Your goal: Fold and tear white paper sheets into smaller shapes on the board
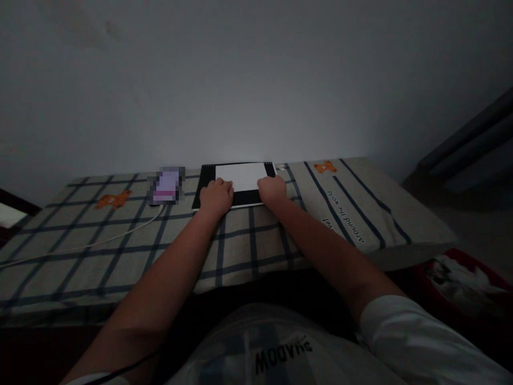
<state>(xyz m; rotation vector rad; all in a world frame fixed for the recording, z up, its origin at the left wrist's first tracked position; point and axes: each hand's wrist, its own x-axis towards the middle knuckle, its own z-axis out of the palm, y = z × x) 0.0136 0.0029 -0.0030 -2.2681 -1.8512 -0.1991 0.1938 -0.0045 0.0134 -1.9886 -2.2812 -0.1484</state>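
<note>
A black-framed light pad (204,184) with a glowing white panel lies flat on a checked cloth near the wall. My left hand (217,197) rests on its near left edge with the fingers curled under. My right hand (272,191) rests on its near right edge, fingers also curled down onto the frame. Both arms stretch straight out from my body. Whether either hand pinches anything small is hidden.
A blurred-out phone (166,185) lies left of the pad, with a white cable (100,243) trailing toward the left edge. The checked cloth (248,235) bears orange bear prints and dark stripes. A red bin (460,278) holding white scraps stands low at the right.
</note>
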